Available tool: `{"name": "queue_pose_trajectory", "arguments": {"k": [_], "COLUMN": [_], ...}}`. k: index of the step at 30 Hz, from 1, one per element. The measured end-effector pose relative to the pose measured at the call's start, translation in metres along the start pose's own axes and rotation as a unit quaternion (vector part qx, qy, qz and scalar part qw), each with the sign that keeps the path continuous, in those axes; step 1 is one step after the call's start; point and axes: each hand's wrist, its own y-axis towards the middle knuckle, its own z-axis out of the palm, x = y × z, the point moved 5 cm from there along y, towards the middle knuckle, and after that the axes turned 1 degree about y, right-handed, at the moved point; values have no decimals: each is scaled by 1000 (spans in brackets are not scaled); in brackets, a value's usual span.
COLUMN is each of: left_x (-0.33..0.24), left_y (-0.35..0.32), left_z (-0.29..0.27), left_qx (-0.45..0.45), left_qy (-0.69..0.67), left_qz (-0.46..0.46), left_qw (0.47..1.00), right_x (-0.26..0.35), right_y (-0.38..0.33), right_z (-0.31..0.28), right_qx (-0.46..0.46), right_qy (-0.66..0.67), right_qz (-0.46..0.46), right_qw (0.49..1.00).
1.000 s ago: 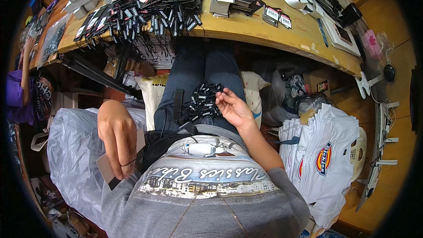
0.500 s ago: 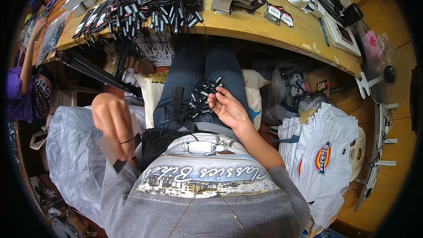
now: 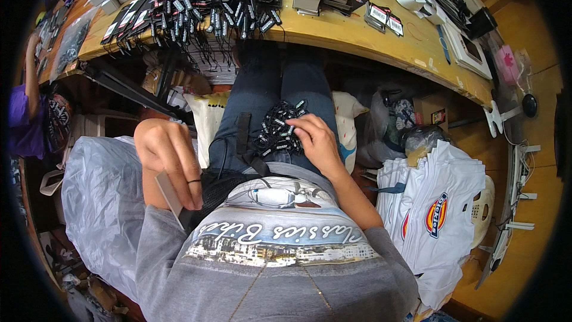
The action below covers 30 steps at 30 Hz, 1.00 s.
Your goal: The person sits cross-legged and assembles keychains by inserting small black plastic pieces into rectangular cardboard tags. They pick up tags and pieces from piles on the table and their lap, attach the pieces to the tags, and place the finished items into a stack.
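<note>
Grey card (image 3: 170, 198): held in left hand (image 3: 167, 149) beside shirt (image 3: 280, 289), long axis slanting lower-right. Right hand (image 3: 319, 146): at black string tags (image 3: 276, 130) on lap (image 3: 253, 92), grip not discernible. Translucent bag (image 3: 101, 203), left: contents indistinct.

A yellow wooden table (image 3: 357, 31) with a worn, scuffed edge spanned the far side of a crowded workroom, its dark metal legs (image 3: 128, 86) set in shadow beneath the brightly lit top. An orange-brown tabletop (image 3: 85, 3) stood far left; seamed, warm-toned wooden panels (image 3: 551, 104) lined the right.
</note>
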Motion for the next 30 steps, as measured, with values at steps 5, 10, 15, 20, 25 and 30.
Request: {"name": "queue_pose_trajectory", "arguments": {"k": [5,10,15,20,25,30], "left_x": [-8,-36,-76,-40,28,80], "left_y": [12,-19,-80,-89,-27,-3], "left_z": [-7,-10,0,-7,-24,-17], "left_qx": [-31,-160,-248,-402,-475,-379], "left_qy": [1,9,-32,77,123,-21], "left_qz": [61,208,286,179,-180,-326], "left_qw": [998,965,925,895,853,866], "right_x": [43,24,1,11,34,51], "right_y": [0,8,4,6,10,21], "right_z": [28,30,6,-10,8,13], "right_qx": [76,95,94,56,219,177], "right_qy": [11,151,412,285,465,729], "right_qz": [-182,-150,-13,-38,7,149], "right_qw": [980,972,906,956,858,644]}}
